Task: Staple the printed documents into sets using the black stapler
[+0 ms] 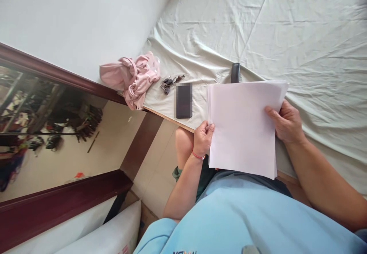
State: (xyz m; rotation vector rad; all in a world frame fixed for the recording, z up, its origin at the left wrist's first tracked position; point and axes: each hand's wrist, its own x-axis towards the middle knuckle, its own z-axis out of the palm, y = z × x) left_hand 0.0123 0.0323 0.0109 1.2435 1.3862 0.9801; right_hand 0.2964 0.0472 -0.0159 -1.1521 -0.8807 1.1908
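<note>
Right of the dark rectangular object (184, 103), the white rectangular paper stack (242, 127), pinched at opposite side edges by the left hand's (203, 138) and right hand's (290, 123) fingers, seems light, bendy (sheets may slide), best held there.

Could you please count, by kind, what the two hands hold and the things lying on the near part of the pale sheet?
Stack of paper: 1
Pink cloth: 1
Bunch of keys: 1
Dark flat object, blurred: 1
Black object, partly hidden: 1
Total: 5
</note>
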